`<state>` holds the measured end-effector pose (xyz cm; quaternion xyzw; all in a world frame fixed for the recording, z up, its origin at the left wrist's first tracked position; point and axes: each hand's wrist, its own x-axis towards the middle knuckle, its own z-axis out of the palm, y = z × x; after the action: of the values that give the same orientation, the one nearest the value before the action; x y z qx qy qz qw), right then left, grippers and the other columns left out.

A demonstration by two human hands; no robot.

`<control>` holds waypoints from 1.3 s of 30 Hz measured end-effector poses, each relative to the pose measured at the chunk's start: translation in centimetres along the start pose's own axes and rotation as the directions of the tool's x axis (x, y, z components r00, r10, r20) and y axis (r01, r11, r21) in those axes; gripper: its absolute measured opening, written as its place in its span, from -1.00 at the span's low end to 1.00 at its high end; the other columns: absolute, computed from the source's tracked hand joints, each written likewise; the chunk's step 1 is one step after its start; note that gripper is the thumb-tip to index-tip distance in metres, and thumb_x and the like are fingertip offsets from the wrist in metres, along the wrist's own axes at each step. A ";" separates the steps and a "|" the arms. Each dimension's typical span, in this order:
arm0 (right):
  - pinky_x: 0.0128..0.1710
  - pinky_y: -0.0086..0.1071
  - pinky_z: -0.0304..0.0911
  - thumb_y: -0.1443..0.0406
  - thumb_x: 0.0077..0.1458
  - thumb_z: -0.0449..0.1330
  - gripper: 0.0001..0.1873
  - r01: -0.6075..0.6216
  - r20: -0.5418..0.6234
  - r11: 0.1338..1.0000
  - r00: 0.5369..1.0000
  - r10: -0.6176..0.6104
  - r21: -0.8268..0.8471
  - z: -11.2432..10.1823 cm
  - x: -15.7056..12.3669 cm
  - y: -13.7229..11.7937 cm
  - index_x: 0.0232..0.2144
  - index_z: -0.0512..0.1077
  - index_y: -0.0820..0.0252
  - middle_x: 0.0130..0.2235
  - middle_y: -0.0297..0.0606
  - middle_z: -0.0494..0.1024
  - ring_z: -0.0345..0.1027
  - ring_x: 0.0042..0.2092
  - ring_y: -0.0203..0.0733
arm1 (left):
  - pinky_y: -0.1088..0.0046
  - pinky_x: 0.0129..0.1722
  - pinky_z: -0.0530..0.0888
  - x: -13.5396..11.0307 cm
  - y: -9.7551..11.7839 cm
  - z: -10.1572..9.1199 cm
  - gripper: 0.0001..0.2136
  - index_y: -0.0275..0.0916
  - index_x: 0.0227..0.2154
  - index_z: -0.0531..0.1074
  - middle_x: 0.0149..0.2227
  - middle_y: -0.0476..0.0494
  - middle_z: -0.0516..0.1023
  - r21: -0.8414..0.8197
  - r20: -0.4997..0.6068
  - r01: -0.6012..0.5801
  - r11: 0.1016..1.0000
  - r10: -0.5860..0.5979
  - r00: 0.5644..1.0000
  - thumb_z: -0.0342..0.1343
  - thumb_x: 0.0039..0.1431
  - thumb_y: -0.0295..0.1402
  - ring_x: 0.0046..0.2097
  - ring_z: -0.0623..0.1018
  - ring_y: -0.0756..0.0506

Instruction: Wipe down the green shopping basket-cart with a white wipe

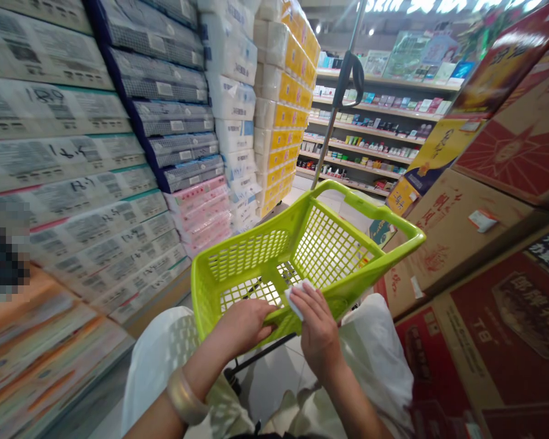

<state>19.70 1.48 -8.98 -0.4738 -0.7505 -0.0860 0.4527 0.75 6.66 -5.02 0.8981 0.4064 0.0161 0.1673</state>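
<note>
A lime-green shopping basket (357,288) with perforated walls and floor sits tilted between my white-clad knees, and no goods show inside it. My left hand (244,321), with a gold-coloured bangle on the wrist, has its fingers curled over the basket's near rim. Just to the right, my right hand (319,329) presses a folded white wipe (293,305) onto the same rim. Part of the wipe is covered by the fingers. A metal pole with a dark grey loop handle (348,82) rises behind the basket's far end.
Tall stacks of wrapped paper packs (160,110) line the left, with yellow-and-white packs (283,110) farther back. Red and brown cartons (466,238) crowd the right side. Shelves of small boxes and bottles (375,122) stand at the back, beyond a pale tiled floor (274,378).
</note>
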 end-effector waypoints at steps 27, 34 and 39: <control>0.25 -0.13 0.19 0.53 0.19 -0.08 -0.48 0.098 0.112 0.991 0.988 -0.108 0.089 -1.1 -0.6 -0.9 0.11 0.38 0.15 0.04 -0.19 0.56 0.30 0.20 -0.18 | 0.39 -0.14 0.46 -0.6 0.2 0.6 -0.80 -0.17 -0.17 0.50 -0.18 -0.14 0.62 -0.024 0.015 -0.030 0.999 0.030 0.999 0.08 0.17 -0.30 -0.13 0.57 -0.16; 0.26 -0.02 0.15 0.55 0.16 -0.10 -0.45 -0.052 -0.082 0.998 0.995 0.049 -0.027 -2.3 -0.1 1.3 0.08 0.42 0.13 0.01 -0.17 0.57 0.30 0.20 -0.11 | 0.41 -0.14 0.44 -0.6 0.3 0.5 -0.81 -0.08 -0.17 0.51 -0.19 -0.06 0.61 -0.052 -0.004 -0.065 0.997 0.065 0.998 0.06 0.18 -0.32 -0.13 0.56 -0.14; 0.24 -0.11 0.20 0.53 0.19 -0.07 -0.49 0.058 0.092 0.996 0.994 -0.064 0.074 -1.1 -0.8 -1.1 0.10 0.40 0.12 0.02 -0.20 0.57 0.33 0.18 -0.16 | 0.41 -0.18 0.44 -0.7 0.5 0.5 -0.82 -0.16 -0.21 0.51 -0.23 -0.12 0.61 -0.015 -0.013 -0.035 0.999 0.035 0.999 0.06 0.18 -0.31 -0.17 0.56 -0.14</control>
<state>19.60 -0.16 -8.63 -0.4378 -0.7878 -0.0505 0.4303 0.68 5.68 -5.23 0.9038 0.3914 0.0277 0.1711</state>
